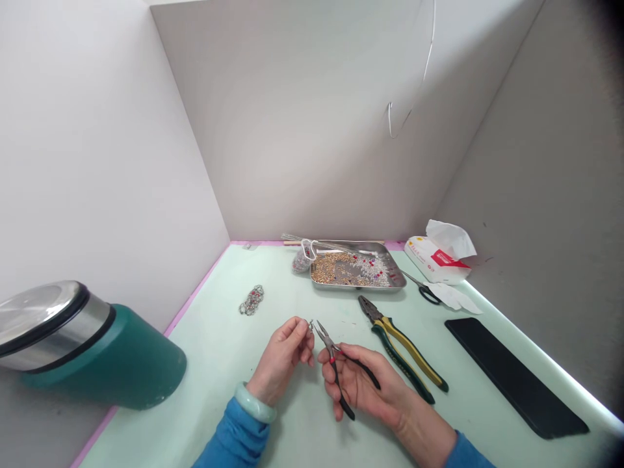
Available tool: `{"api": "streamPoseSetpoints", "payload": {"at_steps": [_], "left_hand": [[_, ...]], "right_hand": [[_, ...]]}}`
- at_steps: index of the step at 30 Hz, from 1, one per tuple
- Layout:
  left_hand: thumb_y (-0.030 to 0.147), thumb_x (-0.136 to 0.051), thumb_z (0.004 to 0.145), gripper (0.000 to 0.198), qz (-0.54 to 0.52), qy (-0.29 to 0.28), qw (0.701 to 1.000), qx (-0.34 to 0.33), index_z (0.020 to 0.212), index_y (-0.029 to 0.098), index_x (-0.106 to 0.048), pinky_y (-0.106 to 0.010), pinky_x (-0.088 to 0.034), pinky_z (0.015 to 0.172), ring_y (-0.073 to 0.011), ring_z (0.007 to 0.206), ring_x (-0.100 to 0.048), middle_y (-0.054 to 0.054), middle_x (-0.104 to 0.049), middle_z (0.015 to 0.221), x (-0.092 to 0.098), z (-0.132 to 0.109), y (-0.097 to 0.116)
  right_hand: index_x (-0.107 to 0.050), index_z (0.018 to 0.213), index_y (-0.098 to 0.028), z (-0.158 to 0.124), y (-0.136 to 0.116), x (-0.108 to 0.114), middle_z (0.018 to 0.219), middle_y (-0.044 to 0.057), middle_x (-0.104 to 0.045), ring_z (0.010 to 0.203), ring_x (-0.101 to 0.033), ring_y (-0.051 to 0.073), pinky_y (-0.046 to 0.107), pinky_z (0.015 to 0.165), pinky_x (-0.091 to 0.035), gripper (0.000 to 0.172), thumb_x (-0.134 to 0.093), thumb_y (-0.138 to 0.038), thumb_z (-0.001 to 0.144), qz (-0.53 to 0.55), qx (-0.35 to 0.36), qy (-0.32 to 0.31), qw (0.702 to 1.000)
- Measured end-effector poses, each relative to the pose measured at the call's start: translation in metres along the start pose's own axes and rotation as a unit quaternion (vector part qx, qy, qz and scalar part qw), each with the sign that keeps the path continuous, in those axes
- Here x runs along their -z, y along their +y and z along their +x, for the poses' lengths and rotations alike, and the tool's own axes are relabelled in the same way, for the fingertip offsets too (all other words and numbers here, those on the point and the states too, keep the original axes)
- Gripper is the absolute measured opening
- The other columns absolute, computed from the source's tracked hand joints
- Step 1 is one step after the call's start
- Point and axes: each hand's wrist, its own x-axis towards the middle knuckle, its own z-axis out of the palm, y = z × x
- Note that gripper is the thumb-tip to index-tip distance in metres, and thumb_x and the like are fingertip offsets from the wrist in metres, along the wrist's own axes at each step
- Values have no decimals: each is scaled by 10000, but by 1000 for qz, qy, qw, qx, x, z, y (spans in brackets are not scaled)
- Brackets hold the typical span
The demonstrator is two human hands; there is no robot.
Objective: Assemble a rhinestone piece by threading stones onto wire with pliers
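Note:
My left hand (287, 351), with a pale green bangle (254, 403) at the wrist, pinches a small metal wire piece (311, 325) between thumb and fingers. Close by on its right, my right hand (368, 383) holds small black-handled needle-nose pliers (333, 351). Their handles are spread and the jaw tips point at the wire piece, slightly parted. Whether the tips touch the piece is too small to tell. A little heap of linked metal rings with red bits (251, 300) lies on the mat to the left.
A metal tray (358, 286) of gold, clear and red beads stands at the back beside a bag (303, 260). Large green-yellow pliers (402, 351), scissors (429, 294), a tissue pack (436, 260) and a black slab (514, 377) lie right. A green bottle (131, 357) is left.

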Motion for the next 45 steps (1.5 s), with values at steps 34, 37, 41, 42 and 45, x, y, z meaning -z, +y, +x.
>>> {"api": "streamPoseSetpoints", "payload": {"at_steps": [34,37,41,42,45], "left_hand": [[408,-626,764,279,106,33,993,-28,756,134,-570,-236,-437,439,-52,365,-435,-4,-624,640,2,4,-8],[401,-623,767,272,85,25,996,-22,744,136,-566,-245,-460,461,-52,371,-440,-3,-625,646,0,4,-6],[375,-602,792,252,73,15,997,-11,749,129,-571,-247,-468,476,-46,377,-436,-9,-626,663,0,3,-5],[371,-596,799,250,74,12,997,-10,749,127,-572,-244,-466,476,-46,380,-437,-11,-624,664,1,3,-5],[365,-580,815,250,68,1,998,-7,751,123,-575,-238,-462,474,-43,381,-431,-12,-613,653,2,2,-5]], "right_hand": [[-603,899,-112,-5,-8,-6,625,-20,-518,451,-470,80,198,341,-313,252,-535,-342,821,6,-20,63,998],[-608,885,-113,-5,-7,-6,617,-19,-527,448,-478,82,196,344,-328,248,-542,-341,814,14,-28,60,998],[-614,887,-113,-5,-6,-5,628,-13,-544,455,-489,84,191,350,-348,253,-544,-345,815,29,-30,46,998],[-615,902,-112,-6,-6,-5,634,-11,-545,459,-491,85,192,352,-350,260,-535,-346,822,30,-30,44,998],[-612,941,-104,-6,-7,-3,644,-6,-541,470,-491,92,197,352,-347,282,-516,-346,835,33,-33,39,998]]}}
